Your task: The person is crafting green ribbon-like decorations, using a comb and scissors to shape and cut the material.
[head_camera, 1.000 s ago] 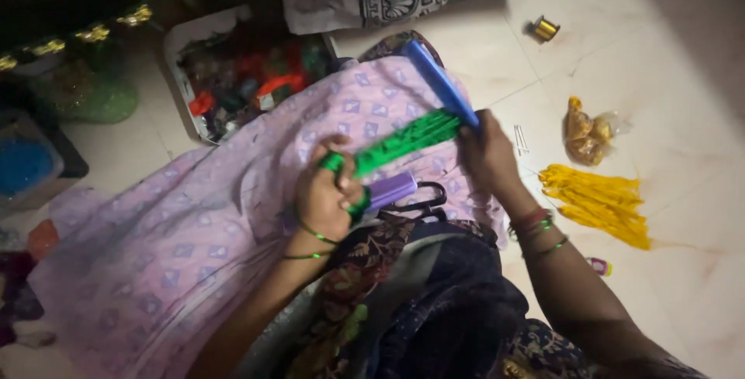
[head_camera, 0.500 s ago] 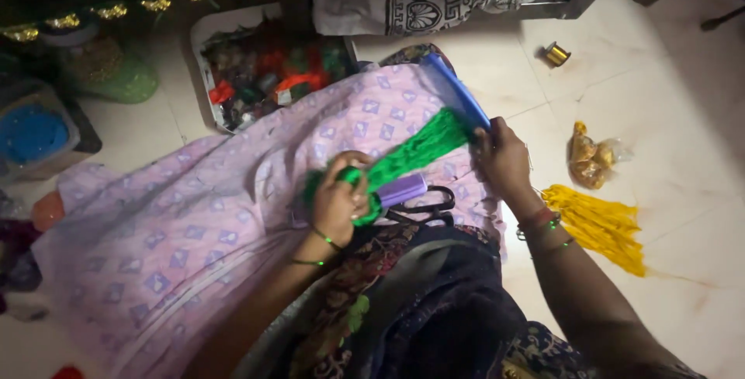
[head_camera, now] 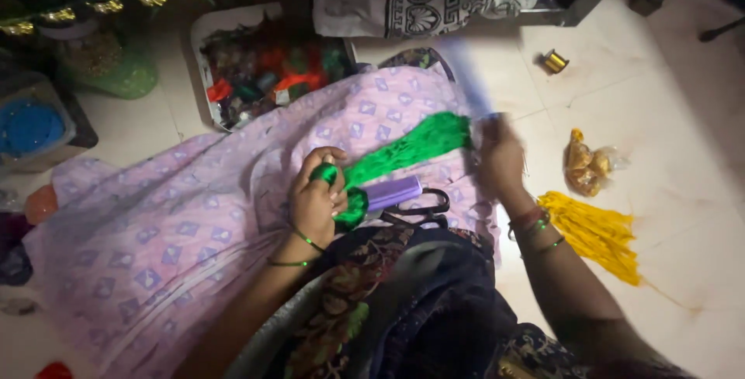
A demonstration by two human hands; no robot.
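Note:
My left hand (head_camera: 316,199) grips the bound end of a green thread tassel (head_camera: 411,146) over a lilac patterned cloth (head_camera: 186,224) spread across my lap. My right hand (head_camera: 500,158) is blurred with motion at the loose end of the tassel and holds a blue comb-like tool (head_camera: 469,76) that points up and away. A purple-handled object (head_camera: 392,191) and black scissors (head_camera: 423,208) lie on the cloth just under the tassel.
A white tray of coloured thread scraps (head_camera: 264,69) sits beyond the cloth. On the tiled floor to the right are a yellow tassel bundle (head_camera: 594,231), a clear bag with orange bits (head_camera: 586,162) and a gold thread spool (head_camera: 554,61). A blue-lidded container (head_camera: 31,127) stands at left.
The tassel's strands have gone from stretched taut to fanned loose. My right hand has swept the blue tool along and past the tassel's end, and now blurs.

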